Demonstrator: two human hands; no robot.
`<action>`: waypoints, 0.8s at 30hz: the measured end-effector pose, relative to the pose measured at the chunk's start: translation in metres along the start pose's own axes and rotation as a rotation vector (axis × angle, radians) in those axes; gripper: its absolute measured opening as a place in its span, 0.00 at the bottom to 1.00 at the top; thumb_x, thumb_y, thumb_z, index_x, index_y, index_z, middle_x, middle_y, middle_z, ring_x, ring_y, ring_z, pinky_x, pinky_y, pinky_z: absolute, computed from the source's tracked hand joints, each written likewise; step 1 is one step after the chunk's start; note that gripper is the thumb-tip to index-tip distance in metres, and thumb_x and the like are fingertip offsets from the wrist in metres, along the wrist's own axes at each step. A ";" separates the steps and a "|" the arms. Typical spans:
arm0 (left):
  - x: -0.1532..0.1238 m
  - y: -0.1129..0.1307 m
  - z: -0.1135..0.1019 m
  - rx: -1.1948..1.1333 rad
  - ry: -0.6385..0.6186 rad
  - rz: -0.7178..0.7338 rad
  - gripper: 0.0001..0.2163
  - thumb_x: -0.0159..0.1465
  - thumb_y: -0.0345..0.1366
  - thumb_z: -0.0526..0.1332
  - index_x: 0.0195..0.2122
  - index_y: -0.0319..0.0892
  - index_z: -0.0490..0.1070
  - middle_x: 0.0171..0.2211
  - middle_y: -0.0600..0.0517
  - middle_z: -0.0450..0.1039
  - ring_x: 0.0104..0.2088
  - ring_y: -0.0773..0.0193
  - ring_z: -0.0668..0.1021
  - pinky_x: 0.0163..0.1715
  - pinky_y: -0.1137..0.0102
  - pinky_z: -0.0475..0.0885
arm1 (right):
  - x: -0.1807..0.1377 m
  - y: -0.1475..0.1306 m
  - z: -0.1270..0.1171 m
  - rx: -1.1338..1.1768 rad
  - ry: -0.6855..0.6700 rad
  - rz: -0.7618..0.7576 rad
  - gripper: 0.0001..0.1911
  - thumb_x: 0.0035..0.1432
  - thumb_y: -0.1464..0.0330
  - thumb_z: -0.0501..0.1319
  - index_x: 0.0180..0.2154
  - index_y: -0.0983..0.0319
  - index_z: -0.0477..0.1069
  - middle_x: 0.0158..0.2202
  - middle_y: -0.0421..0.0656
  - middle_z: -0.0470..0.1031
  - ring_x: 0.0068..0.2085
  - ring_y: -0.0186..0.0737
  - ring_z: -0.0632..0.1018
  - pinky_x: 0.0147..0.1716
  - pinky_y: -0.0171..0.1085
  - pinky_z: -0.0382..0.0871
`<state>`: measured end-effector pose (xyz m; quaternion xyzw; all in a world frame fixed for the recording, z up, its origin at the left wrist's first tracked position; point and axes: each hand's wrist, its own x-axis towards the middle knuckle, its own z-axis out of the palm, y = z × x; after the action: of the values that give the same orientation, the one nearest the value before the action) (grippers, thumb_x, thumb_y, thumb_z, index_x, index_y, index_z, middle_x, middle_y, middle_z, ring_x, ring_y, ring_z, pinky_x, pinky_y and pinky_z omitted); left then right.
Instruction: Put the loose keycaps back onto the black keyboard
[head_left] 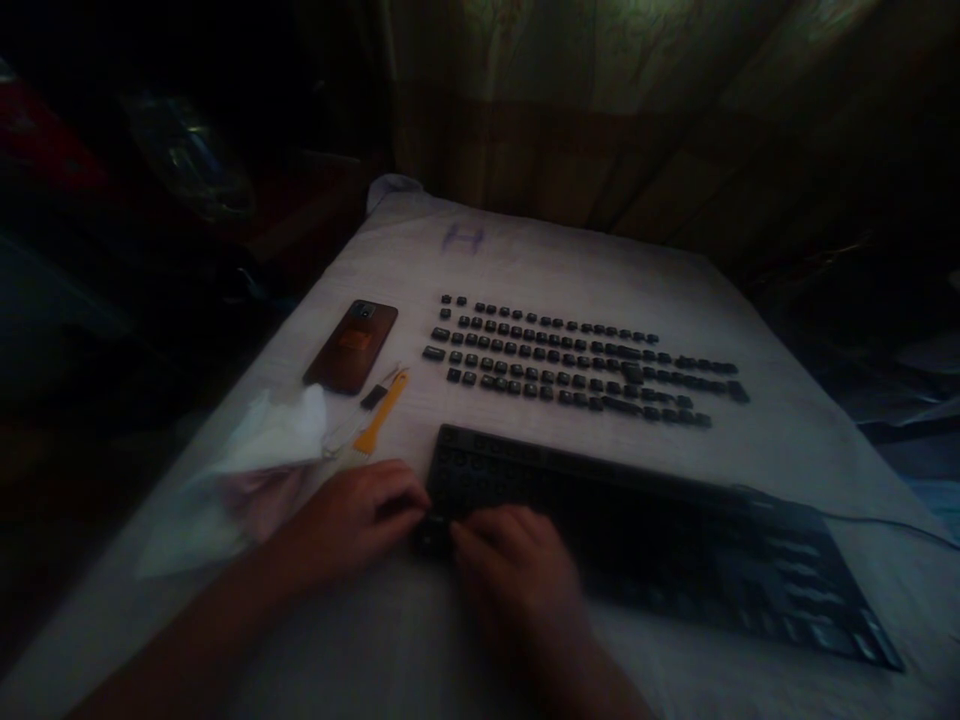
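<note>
A black keyboard base (660, 540) with its keycaps removed lies across the near part of a white-covered table (787, 440). My left hand (356, 515) grips the keyboard's near left corner, fingers curled around its edge. My right hand (517, 560) rests on the keyboard's left end beside it, fingers bent down; what its fingertips pinch is hidden in the dim light. Behind the keyboard, the loose black keycaps (577, 365) are laid out in several rows.
A phone (351, 346) in a brown case lies at the left. An orange-handled tool (381, 412) and a small dark brush (375, 392) lie beside it. Crumpled white tissue (259, 455) sits near my left wrist. A cable (885, 522) leaves the keyboard's right end. A curtain (600, 110) hangs behind.
</note>
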<state>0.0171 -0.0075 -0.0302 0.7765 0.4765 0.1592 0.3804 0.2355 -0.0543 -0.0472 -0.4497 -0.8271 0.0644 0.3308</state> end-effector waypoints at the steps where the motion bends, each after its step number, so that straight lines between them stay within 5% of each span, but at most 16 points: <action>1: 0.000 0.000 0.000 -0.001 0.000 0.000 0.05 0.64 0.35 0.58 0.36 0.44 0.73 0.34 0.54 0.75 0.35 0.63 0.76 0.36 0.69 0.69 | 0.000 0.000 0.000 0.001 0.003 -0.004 0.13 0.68 0.73 0.54 0.40 0.61 0.78 0.35 0.45 0.79 0.35 0.40 0.74 0.34 0.39 0.64; 24: 0.001 -0.004 0.002 -0.012 0.030 -0.013 0.06 0.63 0.36 0.58 0.37 0.46 0.76 0.35 0.55 0.76 0.35 0.63 0.78 0.37 0.69 0.70 | -0.001 0.004 0.000 0.017 0.047 -0.011 0.13 0.67 0.73 0.54 0.41 0.61 0.77 0.35 0.45 0.78 0.34 0.40 0.74 0.33 0.39 0.65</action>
<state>0.0169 -0.0062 -0.0343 0.7687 0.4861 0.1713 0.3787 0.2385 -0.0532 -0.0495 -0.4438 -0.8211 0.0590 0.3541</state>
